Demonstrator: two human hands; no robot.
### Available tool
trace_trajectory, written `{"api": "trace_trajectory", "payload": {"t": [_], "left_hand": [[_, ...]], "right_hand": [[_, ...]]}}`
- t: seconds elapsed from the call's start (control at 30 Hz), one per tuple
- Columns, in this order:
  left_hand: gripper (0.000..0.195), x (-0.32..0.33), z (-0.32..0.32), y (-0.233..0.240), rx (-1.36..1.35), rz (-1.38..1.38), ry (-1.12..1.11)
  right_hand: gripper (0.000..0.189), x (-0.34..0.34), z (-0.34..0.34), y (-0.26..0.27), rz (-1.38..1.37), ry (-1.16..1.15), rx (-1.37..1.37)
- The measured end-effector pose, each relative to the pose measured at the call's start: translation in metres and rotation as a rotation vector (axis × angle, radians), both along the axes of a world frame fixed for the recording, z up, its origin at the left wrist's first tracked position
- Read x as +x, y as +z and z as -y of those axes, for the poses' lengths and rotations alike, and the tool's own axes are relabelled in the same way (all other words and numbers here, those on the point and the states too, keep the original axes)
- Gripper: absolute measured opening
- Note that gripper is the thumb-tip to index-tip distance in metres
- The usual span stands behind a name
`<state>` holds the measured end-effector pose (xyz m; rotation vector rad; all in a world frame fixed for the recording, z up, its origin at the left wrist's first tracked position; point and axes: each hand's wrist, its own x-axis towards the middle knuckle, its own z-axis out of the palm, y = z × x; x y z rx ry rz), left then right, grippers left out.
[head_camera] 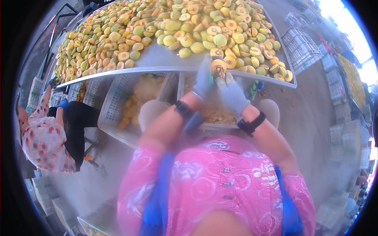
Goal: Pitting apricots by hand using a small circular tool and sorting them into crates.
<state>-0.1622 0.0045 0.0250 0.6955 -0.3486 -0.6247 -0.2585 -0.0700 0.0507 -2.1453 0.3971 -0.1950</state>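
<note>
Both my hands wear pale gloves and meet at the near edge of a metal table (pixel 165 69) heaped with halved yellow-green stone fruit (pixel 189 26). A fruit half (pixel 218 67) with its cut, brown-centred face towards me sits between them. My left hand (pixel 204 77) holds it from the left side. From below and the right, my right hand (pixel 231 90) has its fingertips at the fruit's lower edge, by a small brownish thing too blurred to name. Whether the right hand holds a tool is hidden.
Under the table edge stand a white plastic crate (pixel 113 103) with yellow fruit pieces and a container of brownish pieces (pixel 220 115) between my knees. A co-worker in a spotted shirt (pixel 44 141) sits at the left. Stacked white crates (pixel 301 48) stand right of the table.
</note>
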Motion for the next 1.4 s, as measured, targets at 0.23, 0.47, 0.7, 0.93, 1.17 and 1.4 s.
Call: {"api": "trace_trajectory", "payload": {"t": [0.23,0.47,0.7,0.93,1.17,1.4], "left_hand": [[0.049,0.01,-0.009,0.006,0.033,-0.193,-0.04],[0.05,0.006,-0.014,0.005,0.102,0.05,0.065],[0.047,-0.007,-0.031,0.004,0.146,0.011,0.051],[0.057,-0.028,-0.05,0.021,0.381,0.042,0.186],[0.064,-0.035,-0.049,0.027,0.5,0.266,0.329],[0.067,-0.028,-0.044,0.024,0.55,0.151,0.164]], "right_hand": [[0.042,0.002,-0.015,0.004,0.021,0.001,0.195],[0.036,-0.005,-0.008,-0.005,-0.092,0.021,0.613],[0.018,-0.008,-0.007,-0.05,-0.14,0.264,1.215],[0.037,-0.027,-0.026,-0.015,-0.187,0.254,0.793],[0.034,-0.029,-0.019,-0.019,-0.102,0.329,0.816],[0.034,-0.029,-0.008,-0.031,-0.136,0.366,0.99]]}}
